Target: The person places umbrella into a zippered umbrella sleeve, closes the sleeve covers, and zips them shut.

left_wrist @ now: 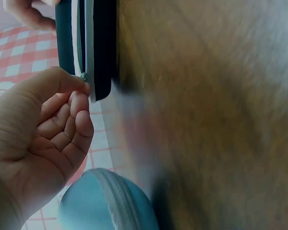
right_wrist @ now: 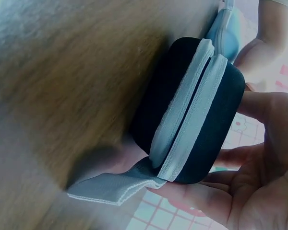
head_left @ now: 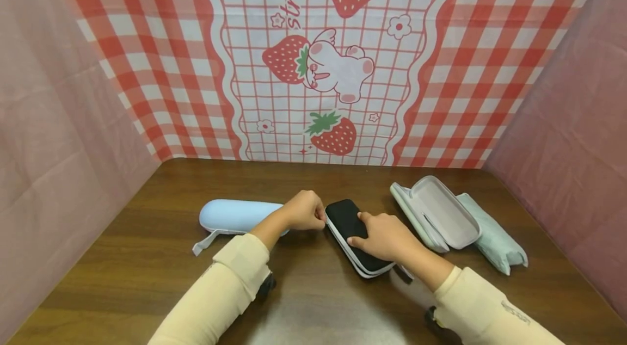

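Observation:
A black zip case [head_left: 346,218] with white zipper edging lies on the table, angled in front of me. My left hand [head_left: 306,210] is at its far left corner, where thumb and finger pinch the small zipper pull [left_wrist: 83,76]. Behind the pull, the two zipper bands [right_wrist: 189,112] stand slightly apart with a dark gap between them. My right hand [head_left: 387,235] holds the case from above, thumb and index finger on the lid [right_wrist: 216,122], other fingers along its right side. A grey fabric loop [right_wrist: 117,184] sticks out at the near end.
A light blue case [head_left: 240,215] with a strap lies at the left, partly behind my left wrist. To the right, a pale green case [head_left: 443,214] lies spread open, grey inside. Beside it rests a pale green pouch [head_left: 495,236]. A checked cloth backdrop [head_left: 176,62] rises behind the table.

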A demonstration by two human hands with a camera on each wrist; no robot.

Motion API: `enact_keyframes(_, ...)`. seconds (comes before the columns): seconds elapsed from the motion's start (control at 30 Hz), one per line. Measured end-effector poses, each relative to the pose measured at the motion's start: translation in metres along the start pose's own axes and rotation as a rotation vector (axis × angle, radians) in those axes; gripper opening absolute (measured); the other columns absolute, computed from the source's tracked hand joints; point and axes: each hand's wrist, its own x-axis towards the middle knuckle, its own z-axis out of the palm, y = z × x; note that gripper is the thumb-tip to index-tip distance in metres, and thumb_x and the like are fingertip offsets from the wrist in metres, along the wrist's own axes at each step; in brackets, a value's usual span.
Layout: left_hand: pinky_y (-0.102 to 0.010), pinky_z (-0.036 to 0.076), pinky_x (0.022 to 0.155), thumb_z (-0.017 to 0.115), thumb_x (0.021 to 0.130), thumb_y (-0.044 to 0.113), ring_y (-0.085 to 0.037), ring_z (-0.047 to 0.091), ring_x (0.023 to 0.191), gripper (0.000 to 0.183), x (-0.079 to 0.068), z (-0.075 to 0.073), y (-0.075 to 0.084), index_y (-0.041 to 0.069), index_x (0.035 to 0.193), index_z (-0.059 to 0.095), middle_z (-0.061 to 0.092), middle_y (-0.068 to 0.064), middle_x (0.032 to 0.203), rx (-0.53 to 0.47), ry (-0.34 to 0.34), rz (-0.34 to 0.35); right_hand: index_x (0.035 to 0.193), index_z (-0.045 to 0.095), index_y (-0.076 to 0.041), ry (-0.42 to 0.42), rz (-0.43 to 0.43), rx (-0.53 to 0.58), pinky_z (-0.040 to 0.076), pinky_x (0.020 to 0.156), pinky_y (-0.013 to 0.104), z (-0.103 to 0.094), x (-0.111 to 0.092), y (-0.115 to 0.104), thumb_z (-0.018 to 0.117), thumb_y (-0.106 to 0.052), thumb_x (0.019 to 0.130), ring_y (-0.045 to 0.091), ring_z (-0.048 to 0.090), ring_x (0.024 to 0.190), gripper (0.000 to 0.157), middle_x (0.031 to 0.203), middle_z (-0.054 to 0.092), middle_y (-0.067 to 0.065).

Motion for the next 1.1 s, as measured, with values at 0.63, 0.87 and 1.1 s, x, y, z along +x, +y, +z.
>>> enact_keyframes(0.63, -0.031, 0.051, 0.064, 0.072, 0.077, 0.004, -0.013, 0.058, 0.066, 0.011, 0.017, 0.005, 0.002, 0.012, 0.069, 0.071, 0.066, 0.004, 0.071, 0.294, 0.123, -0.029, 0.140, 0.051, 0.000, -0.142, -0.416, 0.214, 0.036, 0.105, 0.054, -0.021, 0.023, 0.029, 0.080, -0.025, 0.080, 0.042, 0.035, 0.135, 0.071, 0.151, 0.032, 0.026)
enact_keyframes(0.87, -0.030, 0.049, 0.061, 0.072, 0.077, 0.004, -0.013, 0.054, 0.062, 0.015, 0.037, 0.009, 0.000, 0.013, 0.065, 0.068, 0.062, 0.004, 0.067, 0.343, 0.117, -0.075, 0.136, 0.053, 0.004, -0.142, -0.419, 0.163, 0.030, 0.108, 0.055, -0.013, 0.029, 0.032, 0.081, -0.045, 0.076, 0.049, 0.034, 0.134, 0.083, 0.145, 0.037, 0.032)
enact_keyframes(1.1, -0.025, 0.043, 0.054, 0.072, 0.073, 0.004, -0.009, 0.047, 0.056, 0.019, 0.039, 0.007, -0.001, 0.014, 0.057, 0.066, 0.057, 0.008, 0.058, 0.284, 0.097, -0.083, 0.135, 0.050, 0.009, -0.120, -0.306, 0.055, 0.031, 0.109, 0.050, -0.011, 0.031, 0.024, 0.076, -0.056, 0.076, 0.043, 0.037, 0.135, 0.092, 0.145, 0.040, 0.029)
